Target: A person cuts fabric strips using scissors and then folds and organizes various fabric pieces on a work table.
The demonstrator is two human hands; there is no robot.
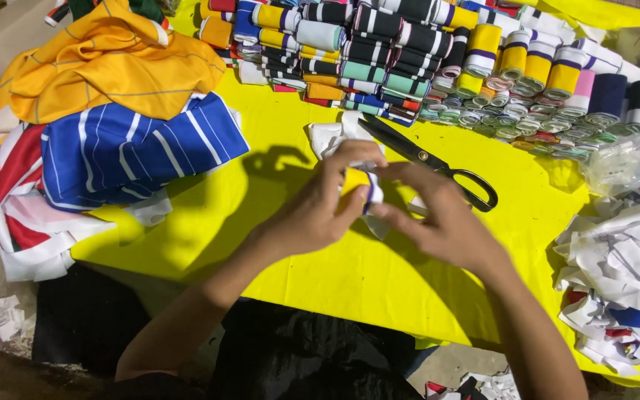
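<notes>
Yellow rolled band (355, 183) pinched between left hand (318, 204) and right hand (438, 218), fingers curled tight, scissors (431, 161) beside.

A yellow table (275, 259) bears scissors (427, 159), fabric rolls (438, 59), garments (112, 141).

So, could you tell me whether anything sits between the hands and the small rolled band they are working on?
Nothing visible does: the left hand and right hand already pinch the yellow rolled band. The scissors lie behind it.
</notes>
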